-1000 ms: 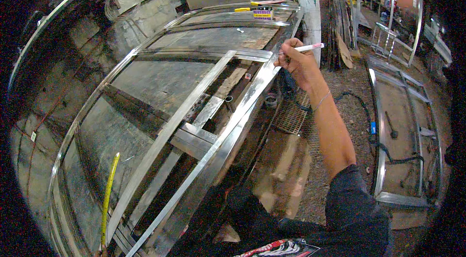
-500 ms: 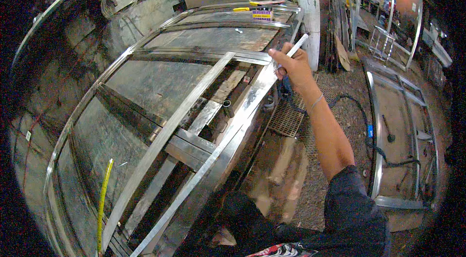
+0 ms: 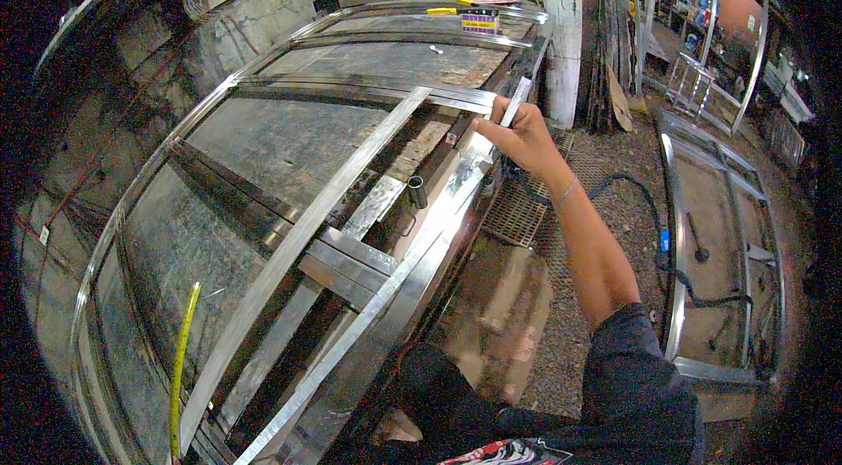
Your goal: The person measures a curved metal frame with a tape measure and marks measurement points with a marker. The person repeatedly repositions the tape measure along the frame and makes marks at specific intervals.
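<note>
My right hand (image 3: 524, 139) is closed around a narrow, flat silver metal strip (image 3: 517, 101), whose end sticks up above the fingers. The hand is at the far right corner of a large metal frame, beside the end of a crosspiece (image 3: 460, 96). A long bright metal bar (image 3: 377, 298) runs from the lower edge up to the hand; whether the strip is part of it, I cannot tell. Left of it lies a parallel bar (image 3: 307, 224), with short crosspieces (image 3: 351, 268) between the two. My left hand is not in view.
A yellow tape measure blade (image 3: 181, 351) lies at the lower left. A purple and yellow box (image 3: 480, 23) and a yellow-handled tool (image 3: 441, 11) are at the far end. A white cylinder (image 3: 561, 53) stands beyond. On the right, another frame (image 3: 675, 246) lies by a dark hose (image 3: 653, 202).
My right hand has come down and slightly left, nearer the frame's corner, with the strip in it. The strip now points more steeply upward.
</note>
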`<state>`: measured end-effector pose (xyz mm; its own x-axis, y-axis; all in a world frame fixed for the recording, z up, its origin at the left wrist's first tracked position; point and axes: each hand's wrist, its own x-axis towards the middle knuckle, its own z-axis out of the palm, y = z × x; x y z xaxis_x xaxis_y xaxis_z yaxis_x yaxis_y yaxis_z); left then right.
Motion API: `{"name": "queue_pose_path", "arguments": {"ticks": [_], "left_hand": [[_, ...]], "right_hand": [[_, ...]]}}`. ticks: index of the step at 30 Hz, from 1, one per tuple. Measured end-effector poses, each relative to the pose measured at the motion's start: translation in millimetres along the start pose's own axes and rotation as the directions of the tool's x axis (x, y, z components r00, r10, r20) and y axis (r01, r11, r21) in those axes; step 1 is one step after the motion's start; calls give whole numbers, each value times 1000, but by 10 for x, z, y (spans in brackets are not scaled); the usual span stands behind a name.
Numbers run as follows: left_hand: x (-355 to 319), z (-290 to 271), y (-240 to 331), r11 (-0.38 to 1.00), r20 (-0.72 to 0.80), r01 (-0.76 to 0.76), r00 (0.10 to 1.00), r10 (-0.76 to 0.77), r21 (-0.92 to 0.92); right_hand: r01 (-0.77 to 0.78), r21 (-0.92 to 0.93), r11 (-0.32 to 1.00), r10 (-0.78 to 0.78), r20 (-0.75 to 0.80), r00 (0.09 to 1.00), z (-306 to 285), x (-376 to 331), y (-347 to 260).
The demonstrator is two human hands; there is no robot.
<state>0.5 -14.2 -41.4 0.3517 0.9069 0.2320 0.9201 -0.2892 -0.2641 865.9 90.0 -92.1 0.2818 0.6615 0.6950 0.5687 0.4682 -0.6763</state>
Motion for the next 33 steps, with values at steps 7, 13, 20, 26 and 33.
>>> {"name": "queue_pose_path", "arguments": {"ticks": [7,13,20,26,33], "left_hand": [[-85,120,-157,998,32,-13,999,11,54],[-88,71,-170,999,98,20,995,-18,-26],[-29,62,-24,995,12,36,999,-35,-90],[22,-12,81,986,39,76,997,-71,-150],[-60,80,-50,991,54,80,996,-75,-105]], "right_hand": [[-22,-87,996,26,49,998,2,4,6],[-112,-106,988,121,86,989,111,-17,-134],[-134,14,991,134,2,991,-18,7,-74],[-235,330,914,309,-194,931,25,-51,-329],[-170,310,935,240,-206,949,217,-177,-919]]}}
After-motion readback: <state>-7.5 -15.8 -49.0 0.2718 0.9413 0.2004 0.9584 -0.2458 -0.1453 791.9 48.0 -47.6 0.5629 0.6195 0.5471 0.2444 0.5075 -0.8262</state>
